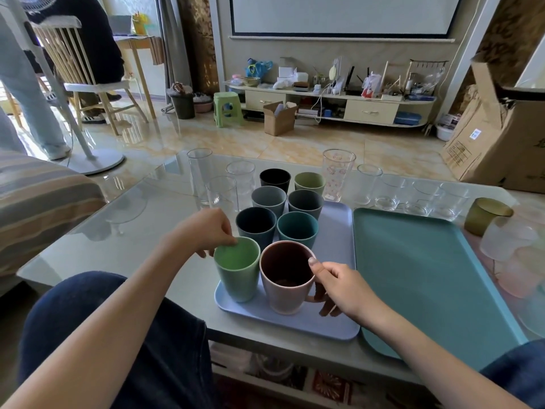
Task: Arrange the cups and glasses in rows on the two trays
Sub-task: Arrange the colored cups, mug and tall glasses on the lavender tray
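Left hand (206, 231) pinching green cup (237, 270) rim | right hand (342, 286) gripping pink cup (284, 278) | lilac tray (336, 326)

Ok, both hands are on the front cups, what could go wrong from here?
1. The pink cup and green cup stand almost touching, so shifting either could knock the other.
2. The left hand pinches only the green cup's rim, so it may tip.
3. Clear glasses crowd just beyond the lilac tray, easy to bump.
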A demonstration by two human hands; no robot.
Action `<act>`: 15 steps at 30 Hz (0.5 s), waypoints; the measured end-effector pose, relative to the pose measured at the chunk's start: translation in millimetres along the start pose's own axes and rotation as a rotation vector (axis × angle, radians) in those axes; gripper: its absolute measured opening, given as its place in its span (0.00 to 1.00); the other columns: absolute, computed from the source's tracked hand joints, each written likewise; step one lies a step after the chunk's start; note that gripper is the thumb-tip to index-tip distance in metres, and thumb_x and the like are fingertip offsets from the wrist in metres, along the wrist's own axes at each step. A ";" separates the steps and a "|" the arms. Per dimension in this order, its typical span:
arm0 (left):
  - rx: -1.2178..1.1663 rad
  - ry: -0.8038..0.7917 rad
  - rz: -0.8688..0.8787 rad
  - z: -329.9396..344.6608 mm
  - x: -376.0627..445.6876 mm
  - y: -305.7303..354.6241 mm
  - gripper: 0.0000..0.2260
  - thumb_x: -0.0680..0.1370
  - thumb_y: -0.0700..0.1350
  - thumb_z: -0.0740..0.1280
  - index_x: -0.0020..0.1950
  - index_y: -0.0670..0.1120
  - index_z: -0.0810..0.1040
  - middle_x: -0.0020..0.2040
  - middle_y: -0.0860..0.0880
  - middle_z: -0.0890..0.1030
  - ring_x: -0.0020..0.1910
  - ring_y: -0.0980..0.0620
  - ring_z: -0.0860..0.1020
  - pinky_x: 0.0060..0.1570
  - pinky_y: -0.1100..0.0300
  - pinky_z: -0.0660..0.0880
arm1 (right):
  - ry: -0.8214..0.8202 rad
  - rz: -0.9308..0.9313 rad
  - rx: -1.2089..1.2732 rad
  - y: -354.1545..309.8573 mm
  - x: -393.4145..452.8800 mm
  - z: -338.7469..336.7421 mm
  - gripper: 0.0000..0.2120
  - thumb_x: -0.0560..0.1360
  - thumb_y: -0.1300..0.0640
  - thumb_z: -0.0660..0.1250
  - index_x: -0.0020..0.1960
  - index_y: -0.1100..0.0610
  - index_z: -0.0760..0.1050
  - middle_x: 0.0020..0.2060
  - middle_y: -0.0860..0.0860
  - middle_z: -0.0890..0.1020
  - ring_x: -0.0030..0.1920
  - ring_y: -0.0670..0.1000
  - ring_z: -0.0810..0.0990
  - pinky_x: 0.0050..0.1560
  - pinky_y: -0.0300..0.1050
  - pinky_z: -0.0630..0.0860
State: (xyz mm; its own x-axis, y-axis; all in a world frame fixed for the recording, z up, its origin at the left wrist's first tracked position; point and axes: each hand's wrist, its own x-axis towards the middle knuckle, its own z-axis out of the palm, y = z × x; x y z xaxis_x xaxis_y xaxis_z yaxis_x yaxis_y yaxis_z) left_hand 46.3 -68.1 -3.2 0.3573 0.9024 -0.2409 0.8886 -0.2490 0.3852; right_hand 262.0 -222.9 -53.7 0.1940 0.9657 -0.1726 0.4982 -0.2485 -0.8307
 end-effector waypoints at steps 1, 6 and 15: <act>-0.025 -0.023 -0.005 -1.7 0.5 -1.6 0.09 0.73 0.48 0.70 0.44 0.42 0.80 0.36 0.46 0.81 0.30 0.51 0.80 0.25 0.60 0.77 | 0.025 -0.022 -0.035 -1.2 -0.8 -2.3 0.26 0.77 0.40 0.54 0.40 0.62 0.73 0.33 0.55 0.80 0.25 0.50 0.80 0.25 0.42 0.75; -0.161 -0.042 -0.019 -25.7 3.4 -13.3 0.09 0.74 0.50 0.70 0.45 0.44 0.79 0.38 0.47 0.83 0.31 0.52 0.81 0.29 0.61 0.77 | 0.235 -0.151 -0.274 -10.9 11.4 -24.0 0.25 0.78 0.40 0.54 0.39 0.61 0.71 0.32 0.57 0.80 0.33 0.57 0.80 0.38 0.57 0.79; -0.396 0.505 -0.040 -71.4 47.3 -22.3 0.07 0.74 0.46 0.69 0.45 0.42 0.80 0.31 0.47 0.78 0.25 0.51 0.74 0.26 0.61 0.73 | 0.286 -0.383 -0.246 -92.3 96.7 -34.7 0.09 0.79 0.50 0.60 0.42 0.53 0.71 0.36 0.51 0.79 0.39 0.54 0.80 0.45 0.57 0.79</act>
State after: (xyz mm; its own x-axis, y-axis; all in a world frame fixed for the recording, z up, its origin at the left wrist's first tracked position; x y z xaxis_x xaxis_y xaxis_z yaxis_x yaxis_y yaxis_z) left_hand 22.9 5.3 40.4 0.0609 0.9868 0.1499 0.6907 -0.1501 0.7074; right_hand 264.1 -109.1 24.7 0.1647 0.9401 0.2985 0.7551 0.0745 -0.6514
